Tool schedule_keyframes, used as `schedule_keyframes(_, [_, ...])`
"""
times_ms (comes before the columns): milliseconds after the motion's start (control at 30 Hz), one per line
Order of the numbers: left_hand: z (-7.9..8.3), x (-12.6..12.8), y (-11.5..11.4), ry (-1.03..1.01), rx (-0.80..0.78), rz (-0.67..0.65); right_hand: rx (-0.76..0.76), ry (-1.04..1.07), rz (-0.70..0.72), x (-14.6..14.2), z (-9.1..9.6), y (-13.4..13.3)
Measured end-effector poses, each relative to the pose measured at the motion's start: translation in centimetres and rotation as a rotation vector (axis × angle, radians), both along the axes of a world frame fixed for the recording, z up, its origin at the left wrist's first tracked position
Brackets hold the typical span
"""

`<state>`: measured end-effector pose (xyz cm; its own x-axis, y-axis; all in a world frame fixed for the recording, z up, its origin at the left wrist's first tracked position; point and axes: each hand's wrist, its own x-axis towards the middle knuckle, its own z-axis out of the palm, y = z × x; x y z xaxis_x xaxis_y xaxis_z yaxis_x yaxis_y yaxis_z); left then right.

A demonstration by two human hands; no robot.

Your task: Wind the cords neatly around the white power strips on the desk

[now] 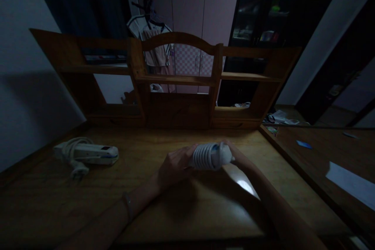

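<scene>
A white cord (202,157) is wound in tight, even loops, with a pale rounded end piece (225,154) at its right side. My left hand (176,163) is closed round the left end of this bundle, a band round its wrist. Behind the right end sits my right hand (231,149), touching the bundle; most of its fingers are hidden by it. Whatever lies inside the loops cannot be made out. The bundle is held above the wooden desk (140,187), over its middle.
At the left of the desk lies a white power strip (96,154) with its cord and plug. A wooden shelf unit (178,80) stands along the back edge. On the brown surface at right are a white paper sheet (353,183) and a blue card (304,144).
</scene>
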<state>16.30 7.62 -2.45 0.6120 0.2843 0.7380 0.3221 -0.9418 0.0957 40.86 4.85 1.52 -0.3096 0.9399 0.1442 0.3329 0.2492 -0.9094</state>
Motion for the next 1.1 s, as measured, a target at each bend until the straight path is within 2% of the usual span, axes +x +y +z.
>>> schedule_keyframes(133, [0.5,0.1,0.6,-0.219,-0.317,0.212,0.124,-0.012,-0.128,-1.9,-0.8,0.0])
schedule_keyframes(267, [1.5,0.6,1.0,-0.392,-0.560,0.302,0.357,-0.148,-0.203,-3.0,-1.1,-0.5])
schedule_keyframes(400, [1.5,0.9,1.7,-0.519,-0.785,0.260,0.505,-0.243,-0.216,-3.4,-1.5,-0.7])
schedule_keyframes(667, [0.2,1.0,2.2,-0.545,-1.189,0.080,0.564,-0.277,-0.231,-3.2,-2.2,-0.3])
schedule_keyframes(833, [-0.2,1.0,2.3,-0.477,-1.239,0.052,0.556,-0.207,-0.221,-3.2,-1.9,-0.3])
schedule_keyframes(1033, [-0.2,1.4,1.8,-0.380,-1.078,0.186,0.451,-0.063,-0.252,-2.8,-1.3,-0.5])
schedule_keyframes(1100, [-0.1,2.0,1.6,-0.383,-1.075,0.211,0.394,-0.005,-0.265,-2.4,-1.2,-0.3])
